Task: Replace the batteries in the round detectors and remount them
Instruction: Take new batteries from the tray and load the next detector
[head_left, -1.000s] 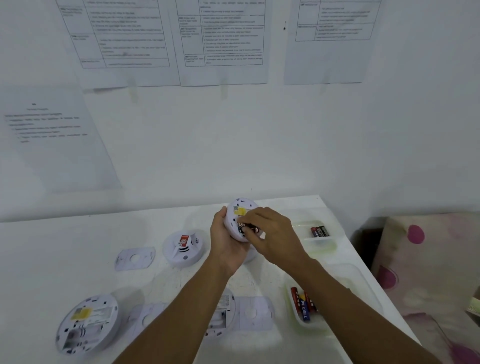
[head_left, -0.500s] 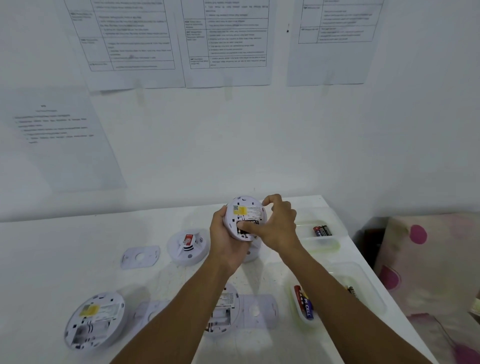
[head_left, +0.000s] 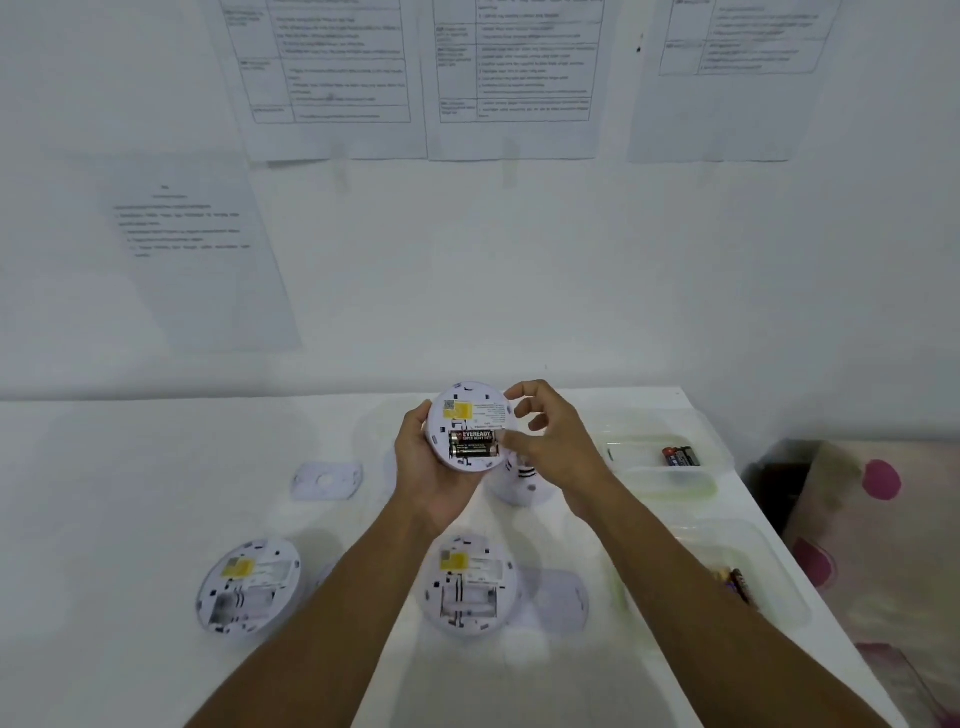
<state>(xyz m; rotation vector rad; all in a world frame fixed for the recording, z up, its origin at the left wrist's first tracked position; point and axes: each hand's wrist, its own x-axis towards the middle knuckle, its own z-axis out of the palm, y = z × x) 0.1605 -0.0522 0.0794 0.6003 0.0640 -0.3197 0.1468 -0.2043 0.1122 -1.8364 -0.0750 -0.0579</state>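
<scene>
My left hand (head_left: 423, 470) grips a round white detector (head_left: 470, 413) from its left side and holds it above the table with its back facing me. Two black batteries (head_left: 474, 444) sit in its open compartment, under a yellow label. My right hand (head_left: 553, 441) hovers at the detector's right edge with its fingers spread and nothing in it; its thumb tip is at the batteries' right end. Two more detectors (head_left: 249, 584) (head_left: 470, 584) lie back-up on the table nearer to me, their battery bays empty.
Another white detector (head_left: 522, 486) sits on the table behind my hands. Flat mounting plates (head_left: 326, 480) (head_left: 558, 597) lie beside the detectors. Two clear trays at the right hold batteries (head_left: 680, 456) (head_left: 737, 584). A pink-dotted cloth (head_left: 857, 519) lies beyond the table's right edge.
My right hand has drawn its fingers back off the battery compartment and opened, so both batteries now show. My left hand still holds the detector in about the same place.
</scene>
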